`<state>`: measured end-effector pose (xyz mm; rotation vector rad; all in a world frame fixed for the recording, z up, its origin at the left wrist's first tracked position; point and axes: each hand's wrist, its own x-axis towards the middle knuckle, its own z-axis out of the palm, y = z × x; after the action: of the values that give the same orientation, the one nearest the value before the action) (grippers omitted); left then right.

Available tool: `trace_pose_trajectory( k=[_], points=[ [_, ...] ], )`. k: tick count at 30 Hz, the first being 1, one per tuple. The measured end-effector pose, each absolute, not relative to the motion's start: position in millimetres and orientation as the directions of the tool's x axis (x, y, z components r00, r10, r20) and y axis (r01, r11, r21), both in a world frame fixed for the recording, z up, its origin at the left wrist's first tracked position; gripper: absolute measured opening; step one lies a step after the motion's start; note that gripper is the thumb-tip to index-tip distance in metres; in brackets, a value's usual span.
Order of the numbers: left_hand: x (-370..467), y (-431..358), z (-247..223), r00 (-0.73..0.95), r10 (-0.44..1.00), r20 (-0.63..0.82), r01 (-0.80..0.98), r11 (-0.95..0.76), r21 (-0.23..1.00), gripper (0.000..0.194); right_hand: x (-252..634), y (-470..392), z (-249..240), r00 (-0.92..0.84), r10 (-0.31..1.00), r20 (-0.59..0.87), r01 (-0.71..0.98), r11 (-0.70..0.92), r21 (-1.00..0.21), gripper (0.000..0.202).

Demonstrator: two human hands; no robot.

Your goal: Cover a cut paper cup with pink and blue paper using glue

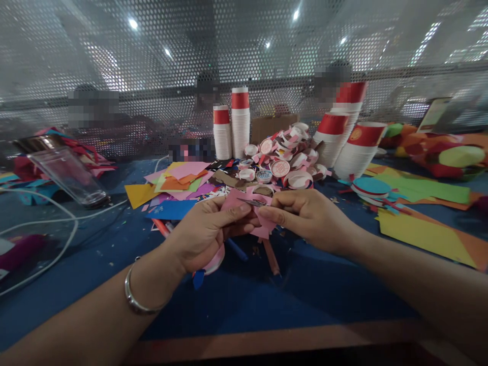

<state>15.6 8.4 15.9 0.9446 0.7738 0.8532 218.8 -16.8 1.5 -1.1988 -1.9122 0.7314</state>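
Observation:
In front of me, my left hand (213, 223) pinches a piece of pink paper (231, 199) between thumb and fingers. Small scissors (252, 203) are gripped in my right hand (305, 216); their thin metal blades lie across the paper by my left thumb, and the handles are hidden by my fingers. A round disc with a blue tab (199, 278) shows partly below my left palm. Beneath my hands lie a brown marker (271, 258) and a blue pen (237, 250). Just beyond is a heap of cut cup bottoms (280, 168) with paper strips.
Stacked red and white paper cups (240, 122) stand at the back, with more stacks (358, 147) to the right. Coloured paper sheets (183, 178) lie left of centre and yellow sheets (423, 234) at right. A clear bottle (70, 170) leans at left near a white cable (76, 223).

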Motion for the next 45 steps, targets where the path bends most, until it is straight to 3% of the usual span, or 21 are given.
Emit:
trace_pose_trajectory(
  k=[14,45],
  points=[
    [8.2,6.8,18.5,0.414,0.904,-0.107,-0.206,0.207,0.956,0.010,223.5,-16.7,4.3,-0.282,0.915,0.290,0.501,0.398,-0.769,0.048],
    [7.4,7.4,12.0,0.484,0.870,-0.092,-0.238,0.232,0.943,0.010,222.8,-15.4,0.8,-0.291,0.895,0.339,0.510,0.445,-0.736,0.050]
  ],
)
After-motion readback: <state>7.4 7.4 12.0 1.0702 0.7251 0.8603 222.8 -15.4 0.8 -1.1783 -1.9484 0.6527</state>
